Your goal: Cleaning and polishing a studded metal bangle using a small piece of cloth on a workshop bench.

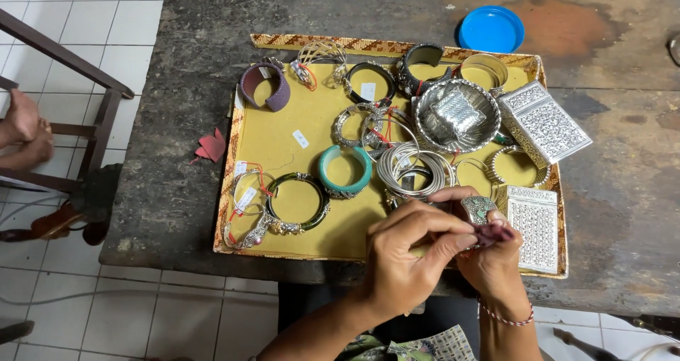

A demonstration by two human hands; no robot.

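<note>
At nine o'clock, off the dark surface [177,156], another person's hands [25,131] rest by a wooden frame over the white tiled floor. A scrap of red cloth [210,147] lies on the surface just beside the tray's left edge.

The yellow-lined tray [283,138] holds the jewellery. Toward its ten o'clock corner sits a purple cuff [265,85]; at its seven o'clock corner lie a thin tagged bangle [246,191] and a dark green bangle with silver fittings [297,204]. A teal bangle [344,171] lies near the middle, with a stack of thin silver bangles [414,170] at its three o'clock.

At six o'clock in the picture, the left hand [404,258] has thumb and forefinger pressed together on a dark red cloth [492,233], its grip pinching the cloth against a silver ring with a greenish face [479,209]. The right hand [496,265] sits just behind, fingers closed around the ring and cloth from below; a beaded bracelet circles its wrist.

Toward one o'clock stand a silver bowl [457,115] and an embossed silver box [544,122]; a second patterned silver box [535,226] lies touching the right hand's three o'clock side. A blue lid [491,29] rests on the surface beyond the tray at twelve o'clock.
</note>
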